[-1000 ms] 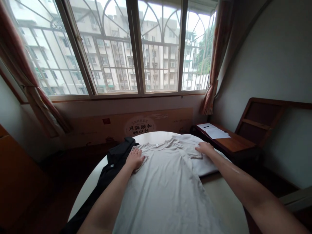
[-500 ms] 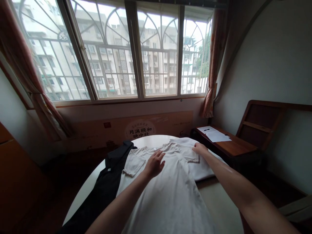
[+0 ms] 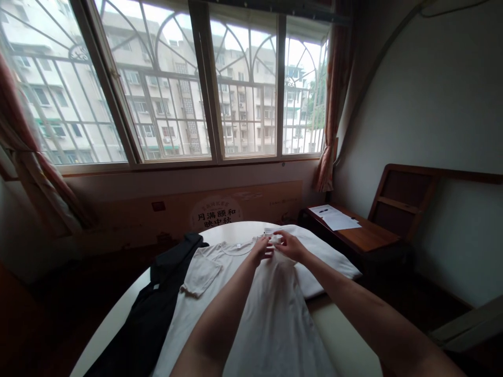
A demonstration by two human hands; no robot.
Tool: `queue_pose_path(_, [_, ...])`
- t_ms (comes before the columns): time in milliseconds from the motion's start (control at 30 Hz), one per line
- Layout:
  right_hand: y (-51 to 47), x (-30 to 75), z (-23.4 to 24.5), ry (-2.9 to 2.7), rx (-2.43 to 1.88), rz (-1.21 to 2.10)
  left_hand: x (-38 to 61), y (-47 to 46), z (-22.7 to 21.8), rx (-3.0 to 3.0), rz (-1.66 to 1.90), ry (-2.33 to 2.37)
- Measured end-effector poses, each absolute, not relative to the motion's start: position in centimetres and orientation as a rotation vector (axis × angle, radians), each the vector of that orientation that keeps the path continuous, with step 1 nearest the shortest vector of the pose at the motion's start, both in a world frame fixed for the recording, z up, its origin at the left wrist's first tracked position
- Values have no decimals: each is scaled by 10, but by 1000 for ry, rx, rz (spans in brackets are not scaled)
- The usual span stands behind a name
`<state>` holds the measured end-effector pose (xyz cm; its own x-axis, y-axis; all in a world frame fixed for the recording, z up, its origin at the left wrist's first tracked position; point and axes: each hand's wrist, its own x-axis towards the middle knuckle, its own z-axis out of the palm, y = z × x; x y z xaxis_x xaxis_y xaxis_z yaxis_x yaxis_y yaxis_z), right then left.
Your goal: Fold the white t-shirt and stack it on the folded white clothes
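Observation:
A light grey T-shirt (image 3: 271, 314) lies flat, neck away from me, on a round white table (image 3: 118, 314). My left hand (image 3: 262, 247) and my right hand (image 3: 288, 245) meet at the shirt's right shoulder, just right of the collar. Both have their fingers pinched on the cloth there. The shirt's left sleeve (image 3: 200, 272) lies folded inward on the chest. A black garment (image 3: 157, 309) lies along the shirt's left side. A second white garment (image 3: 326, 262) lies under the shirt's right side.
A dark wooden side table (image 3: 361, 235) with papers (image 3: 334, 217) and a pen stands to the right, by a wooden headboard (image 3: 408, 204). A printed cardboard panel (image 3: 220, 209) leans under the wide window. Curtains hang at both ends.
My left hand left the shirt's left sleeve and crossed to the right shoulder. My right hand slid from the right sleeve inward toward the collar. The camera drifted right.

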<state>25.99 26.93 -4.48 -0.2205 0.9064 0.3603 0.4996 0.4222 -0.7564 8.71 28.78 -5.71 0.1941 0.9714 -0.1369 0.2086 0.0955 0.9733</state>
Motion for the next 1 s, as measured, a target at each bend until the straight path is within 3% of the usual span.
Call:
queue_pose_path(100, [260,264,-47,-1894,-1096,709,87,306,-53,1338,868,1244])
queue_pose_path(400, [249,333,-78,-2012,-1488,570,102,335,-60,1484,738,1305])
queue_pose_path(667, [231,310,-85,-2225,-1656,449,112,345,-68,1536,721,1304])
queue_pose_path(1000, [221,287,-88,-2108,-1787,206,86,350,-59,1472,677,1260])
